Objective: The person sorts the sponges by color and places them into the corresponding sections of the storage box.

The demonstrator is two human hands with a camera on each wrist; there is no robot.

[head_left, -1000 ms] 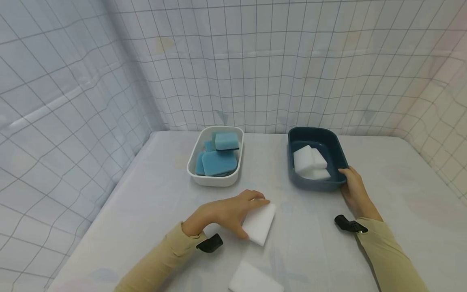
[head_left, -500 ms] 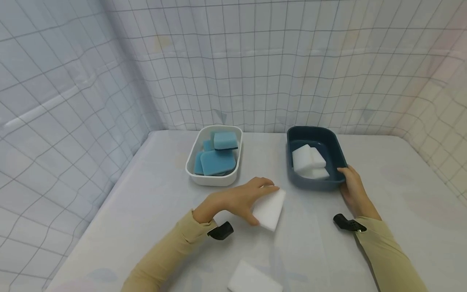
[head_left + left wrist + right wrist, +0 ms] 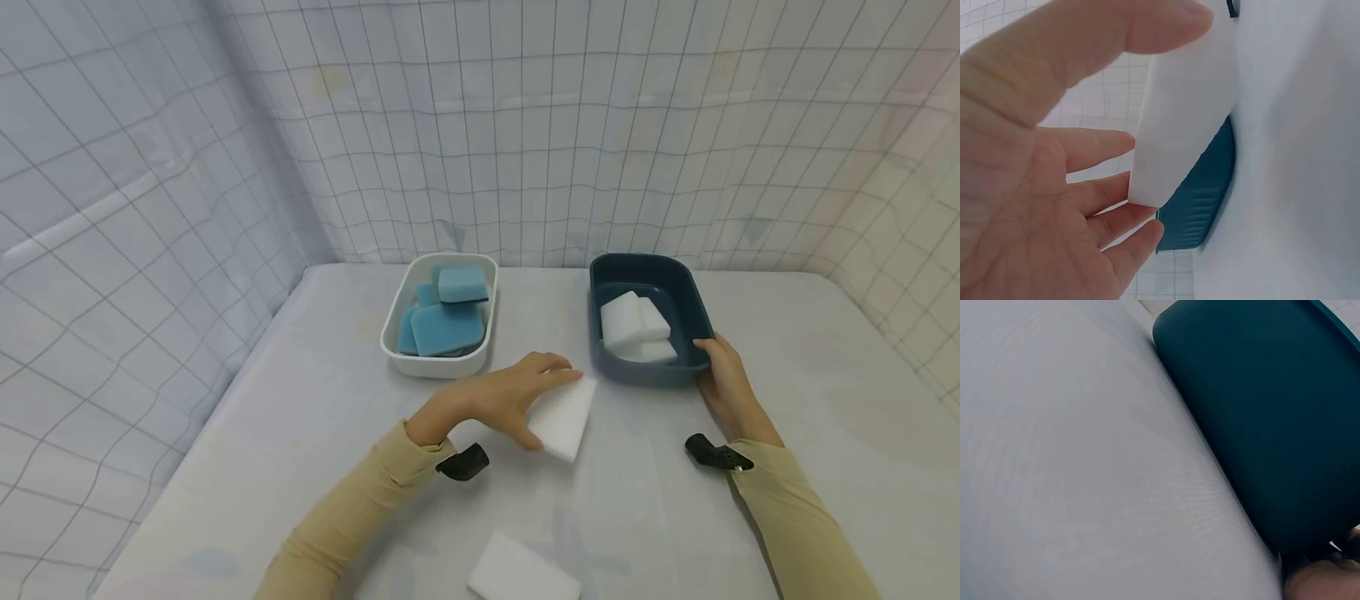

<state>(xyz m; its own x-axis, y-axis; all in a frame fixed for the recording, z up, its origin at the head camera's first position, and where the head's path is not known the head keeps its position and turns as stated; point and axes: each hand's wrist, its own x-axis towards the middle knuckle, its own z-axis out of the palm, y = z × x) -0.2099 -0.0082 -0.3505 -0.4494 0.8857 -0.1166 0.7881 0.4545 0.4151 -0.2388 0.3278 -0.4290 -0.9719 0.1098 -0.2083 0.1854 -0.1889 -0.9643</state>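
My left hand [image 3: 498, 400] holds a white sponge block [image 3: 564, 421] by its edges, thumb on the near side and fingers on the far side. In the left wrist view the sponge [image 3: 1185, 119] stands tilted between thumb and fingertips, with the teal bin [image 3: 1197, 194] behind it. My right hand [image 3: 731, 383] grips the dark teal bin [image 3: 648, 374] at its front right corner, thumb over the rim. Several white sponges [image 3: 636, 327] lie inside that bin. The right wrist view shows the bin's side wall [image 3: 1260, 412] and part of the hand [image 3: 1322, 581] low at the right.
To the left of the teal bin stands a white bin [image 3: 435, 367] with several blue sponges [image 3: 448, 327]. Another white sponge [image 3: 525, 570] lies flat near the front of the white-covered table [image 3: 300, 433]. Gridded white curtains [image 3: 525, 133] enclose the back and sides.
My left hand has carried the white sponge away from me and to the right, nearer the teal bin. My right hand keeps its grip on the bin's corner.
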